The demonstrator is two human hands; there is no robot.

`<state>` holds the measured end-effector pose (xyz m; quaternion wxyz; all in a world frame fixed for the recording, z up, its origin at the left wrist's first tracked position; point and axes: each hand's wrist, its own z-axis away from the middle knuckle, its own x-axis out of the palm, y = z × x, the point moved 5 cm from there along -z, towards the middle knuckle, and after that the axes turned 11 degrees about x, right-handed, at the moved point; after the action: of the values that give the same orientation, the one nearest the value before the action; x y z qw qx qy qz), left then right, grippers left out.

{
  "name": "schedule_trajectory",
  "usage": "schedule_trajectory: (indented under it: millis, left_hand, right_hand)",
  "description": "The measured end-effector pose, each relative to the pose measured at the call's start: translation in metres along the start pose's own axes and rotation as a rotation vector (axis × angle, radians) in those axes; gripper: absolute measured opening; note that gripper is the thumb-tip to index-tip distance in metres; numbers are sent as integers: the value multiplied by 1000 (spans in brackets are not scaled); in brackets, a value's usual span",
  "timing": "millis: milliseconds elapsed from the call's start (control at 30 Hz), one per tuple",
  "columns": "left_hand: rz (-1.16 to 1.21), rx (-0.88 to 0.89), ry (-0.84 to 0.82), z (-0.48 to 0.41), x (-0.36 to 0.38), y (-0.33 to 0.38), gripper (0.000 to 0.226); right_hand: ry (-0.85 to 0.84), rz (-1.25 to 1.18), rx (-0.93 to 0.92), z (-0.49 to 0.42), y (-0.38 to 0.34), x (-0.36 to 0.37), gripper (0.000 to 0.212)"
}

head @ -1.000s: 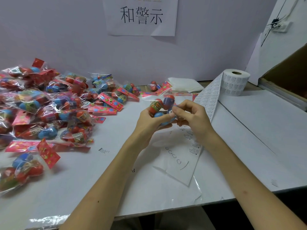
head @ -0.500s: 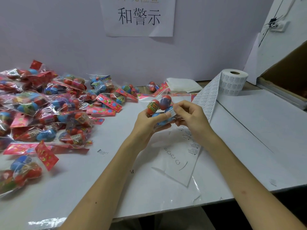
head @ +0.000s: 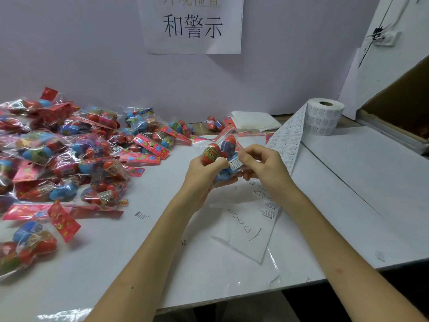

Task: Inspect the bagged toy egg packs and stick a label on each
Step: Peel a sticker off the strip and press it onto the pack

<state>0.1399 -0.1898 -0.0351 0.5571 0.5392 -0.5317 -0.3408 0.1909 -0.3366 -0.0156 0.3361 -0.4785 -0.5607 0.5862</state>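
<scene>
My left hand (head: 201,176) grips a clear bag of red and blue toy eggs (head: 220,151) above the middle of the white table (head: 348,182). A small white label (head: 235,164) lies on the bag's front, and the fingers of my right hand (head: 260,166) pinch its right edge. A strip of labels (head: 290,140) runs from the label roll (head: 325,117) at the back right down under my right wrist. A large pile of bagged egg packs (head: 69,154) covers the left of the table.
One egg pack (head: 214,124) and a folded white sheet (head: 255,120) lie by the back wall. A spent backing strip (head: 246,228) trails toward the front edge. A cardboard box (head: 399,108) stands at the far right. A paper sign (head: 192,24) hangs on the wall.
The white label has come into view on the front of the bag, held at its edge by my right fingers. Both hands stayed in about the same place.
</scene>
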Motion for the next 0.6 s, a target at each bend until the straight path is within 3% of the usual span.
schedule_trajectory:
  millis: [233, 333, 600]
  left_hand:
    - [-46, -25, 21, -2, -1, -2, 13]
    - [-4, -31, 38, -2, -4, -2, 12]
    - [33, -48, 59, -4, -6, -4, 13]
  right_hand:
    - [-12, 83, -4, -2, 3, 2, 10]
    - [-36, 118, -11, -2, 4, 3, 19]
    - [-67, 71, 44, -5, 5, 4, 19]
